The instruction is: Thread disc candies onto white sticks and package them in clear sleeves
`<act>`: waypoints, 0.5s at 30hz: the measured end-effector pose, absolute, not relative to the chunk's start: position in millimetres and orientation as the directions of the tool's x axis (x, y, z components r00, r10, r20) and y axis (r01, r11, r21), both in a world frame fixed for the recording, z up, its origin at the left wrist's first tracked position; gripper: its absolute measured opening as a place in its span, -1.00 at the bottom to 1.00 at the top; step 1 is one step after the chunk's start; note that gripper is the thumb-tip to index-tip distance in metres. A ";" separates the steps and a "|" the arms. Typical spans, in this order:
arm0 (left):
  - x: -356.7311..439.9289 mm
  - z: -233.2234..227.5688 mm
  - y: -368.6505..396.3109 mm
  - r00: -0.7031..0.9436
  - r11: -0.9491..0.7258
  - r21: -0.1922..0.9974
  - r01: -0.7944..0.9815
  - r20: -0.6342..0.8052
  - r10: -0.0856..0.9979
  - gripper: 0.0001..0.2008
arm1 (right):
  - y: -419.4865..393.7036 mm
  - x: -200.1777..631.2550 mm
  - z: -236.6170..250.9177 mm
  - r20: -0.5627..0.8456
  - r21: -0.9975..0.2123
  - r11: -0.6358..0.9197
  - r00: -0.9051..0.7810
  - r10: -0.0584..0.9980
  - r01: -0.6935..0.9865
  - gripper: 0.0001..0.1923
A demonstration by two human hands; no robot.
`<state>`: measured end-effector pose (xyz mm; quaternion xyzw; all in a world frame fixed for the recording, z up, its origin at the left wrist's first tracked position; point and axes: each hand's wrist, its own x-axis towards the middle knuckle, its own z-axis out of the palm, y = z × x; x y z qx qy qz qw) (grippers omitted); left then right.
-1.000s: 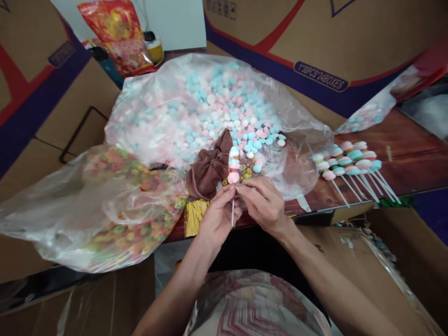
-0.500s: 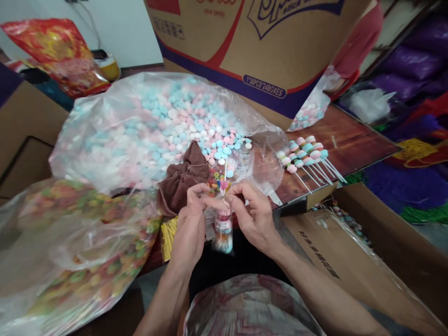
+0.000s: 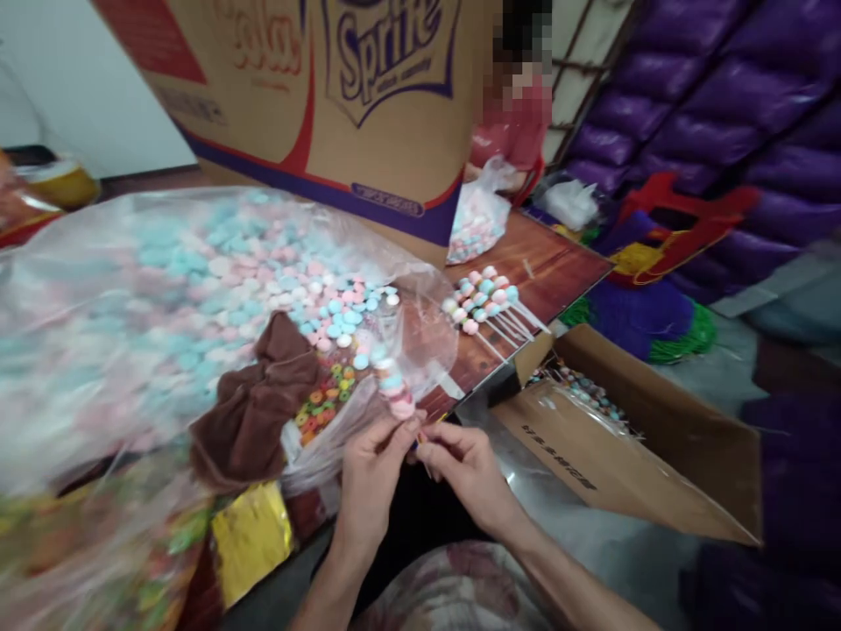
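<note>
A wrapped marshmallow skewer [image 3: 394,386] in pink, white and blue points up and away from me, its marshmallow end over the table edge. My left hand [image 3: 374,478] is closed on the near end of its wrapper. Close beside it, the fingers of my right hand [image 3: 466,473] pinch the gathered neck, where a bit of blue shows; the stick is mostly hidden by my fingers. Left of my hands lie a brown cloth [image 3: 259,403] and colourful candy rings [image 3: 328,399]. Yellow foil strips [image 3: 253,539] rest at the table's near edge.
A large clear bag of pastel marshmallows [image 3: 216,263] covers the table's left side. Finished-looking skewers [image 3: 486,298] lie to the right. An open carton [image 3: 591,456] stands below the table edge. Behind rises a big printed box [image 3: 295,131]; a person in red [image 3: 526,131] sits beyond.
The wrapped skewer has flipped from marshmallows hanging down to marshmallows pointing up and away. My hands stay close together on its neck. The view has turned to the right.
</note>
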<state>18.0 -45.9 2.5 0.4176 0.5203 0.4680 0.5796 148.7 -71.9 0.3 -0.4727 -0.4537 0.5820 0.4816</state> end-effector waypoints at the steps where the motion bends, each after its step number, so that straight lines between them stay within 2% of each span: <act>1: 27.5 -0.7 -42.4 0.061 0.153 0.988 -0.026 -0.151 0.987 -0.81 | -74.3 152.7 -5.5 -0.137 -0.978 -0.142 -0.045 0.990 -0.154 -0.73; 4: 54.3 -2.5 -32.4 0.229 -0.066 0.993 0.101 0.042 0.973 -0.87 | -76.0 177.7 -19.2 -0.142 -0.968 -0.105 0.154 0.978 -0.227 -0.72; 6: 63.8 1.7 -27.1 0.250 -0.153 0.981 0.122 0.118 0.961 -0.87 | -73.6 214.1 -23.3 -0.141 -0.969 -0.063 0.326 0.935 -0.240 -0.73; 10: 50.9 8.4 -19.4 0.073 -0.220 0.949 0.227 0.209 0.975 -0.82 | -59.2 321.5 -31.2 -0.072 -0.965 0.099 0.608 0.791 -0.244 -0.68; 12: 31.3 7.8 -20.8 -0.038 -0.211 0.934 0.287 0.231 0.972 -0.82 | -48.1 360.6 -39.6 -0.007 -0.980 0.116 0.614 0.789 -0.161 -0.65; 15: -3.1 4.2 -35.3 -0.161 -0.153 0.919 0.365 0.224 0.961 -0.81 | -38.2 357.0 -49.5 0.122 -0.992 0.121 0.573 0.810 0.040 -0.77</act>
